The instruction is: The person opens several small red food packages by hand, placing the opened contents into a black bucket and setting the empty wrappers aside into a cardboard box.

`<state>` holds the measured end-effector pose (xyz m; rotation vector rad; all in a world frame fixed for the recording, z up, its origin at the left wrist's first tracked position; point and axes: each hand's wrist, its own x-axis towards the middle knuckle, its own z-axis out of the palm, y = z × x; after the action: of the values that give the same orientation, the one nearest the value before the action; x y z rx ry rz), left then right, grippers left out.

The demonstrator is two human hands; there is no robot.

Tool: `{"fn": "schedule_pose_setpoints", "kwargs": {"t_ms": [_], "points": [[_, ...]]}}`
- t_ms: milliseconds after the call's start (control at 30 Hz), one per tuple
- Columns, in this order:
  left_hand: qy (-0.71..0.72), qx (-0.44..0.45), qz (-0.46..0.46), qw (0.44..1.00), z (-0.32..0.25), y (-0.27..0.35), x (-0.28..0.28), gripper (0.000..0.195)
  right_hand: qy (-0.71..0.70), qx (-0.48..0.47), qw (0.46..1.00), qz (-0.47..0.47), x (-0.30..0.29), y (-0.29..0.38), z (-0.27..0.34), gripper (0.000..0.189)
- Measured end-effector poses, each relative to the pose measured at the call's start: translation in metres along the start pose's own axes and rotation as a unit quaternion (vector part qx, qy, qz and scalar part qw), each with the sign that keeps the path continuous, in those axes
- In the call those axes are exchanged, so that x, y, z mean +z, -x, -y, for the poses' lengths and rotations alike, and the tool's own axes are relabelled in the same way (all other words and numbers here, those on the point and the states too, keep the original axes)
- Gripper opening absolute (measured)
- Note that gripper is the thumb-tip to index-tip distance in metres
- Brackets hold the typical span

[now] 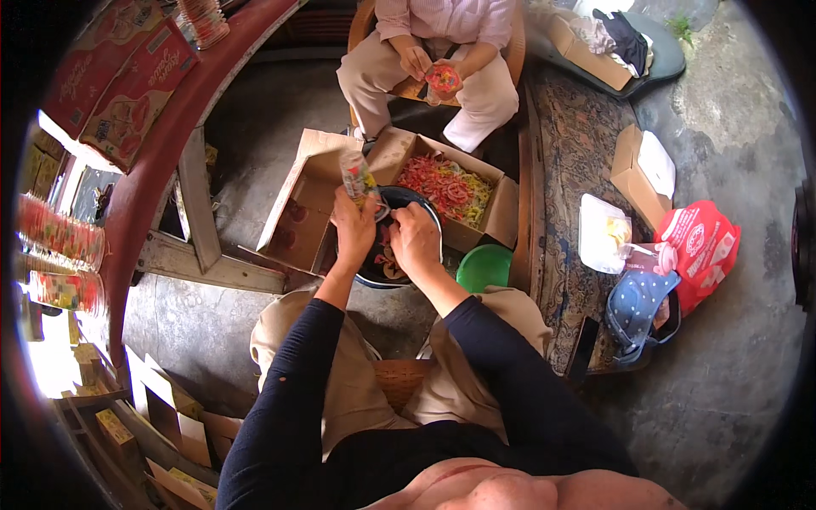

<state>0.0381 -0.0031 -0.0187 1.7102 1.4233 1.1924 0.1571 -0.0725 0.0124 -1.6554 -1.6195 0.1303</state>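
Note:
My left hand [355,226] grips a clear printed plastic cup [356,171], tilted above a dark round bucket [426,196]. My right hand [413,237] is over the same bucket, its fingertips bunched near the cup's lower end. Whether those fingers pinch something is hidden. Brown and reddish pieces [387,262] lie inside the bucket below my hands. Behind it to the right, a cardboard box [460,238] holds a heap of red and yellow small pieces [446,188]. An open cardboard box [325,175] sits to the left, with a few reddish round shapes inside.
A co-worker sits opposite, a cup with red contents [442,78] in their hands. A green bowl [484,266] stands by my right knee. At right, a patterned bench [561,134] bears a phone [582,347] and a food container [593,245]. Stacked cups [64,233] line the red table [159,137].

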Motion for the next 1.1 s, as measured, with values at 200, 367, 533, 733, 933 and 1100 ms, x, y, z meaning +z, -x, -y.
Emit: {"fn": "schedule_pose_setpoints", "kwargs": {"t_ms": [200, 367, 533, 733, 933, 1100], "points": [[0.162, -0.014, 0.035, 0.986, -0.016, -0.008, -0.004, 0.039, -0.111, 0.061, 0.992, -0.017, 0.002, -0.011, -0.026, 0.012], [0.238, -0.055, 0.028, 0.969, -0.002, -0.01, -0.005, 0.05, -0.125, 0.034, 0.991, 0.012, -0.003, -0.011, -0.02, 0.013], [0.14, -0.004, -0.026, 0.99, -0.009, -0.013, -0.008, 0.051, -0.114, 0.018, 0.993, -0.026, -0.007, -0.01, -0.009, 0.014], [0.045, 0.049, -0.1, 0.993, -0.01, -0.02, -0.017, 0.049, -0.09, -0.056, 0.993, -0.057, -0.01, -0.004, 0.001, 0.015], [0.008, 0.037, -0.117, 0.992, -0.005, -0.022, -0.018, 0.049, -0.067, -0.088, 0.993, -0.029, -0.005, 0.006, 0.011, 0.019], [0.039, 0.019, -0.111, 0.993, -0.009, -0.017, -0.016, 0.046, -0.022, -0.085, 0.996, -0.005, -0.003, 0.008, 0.01, 0.024]]}}
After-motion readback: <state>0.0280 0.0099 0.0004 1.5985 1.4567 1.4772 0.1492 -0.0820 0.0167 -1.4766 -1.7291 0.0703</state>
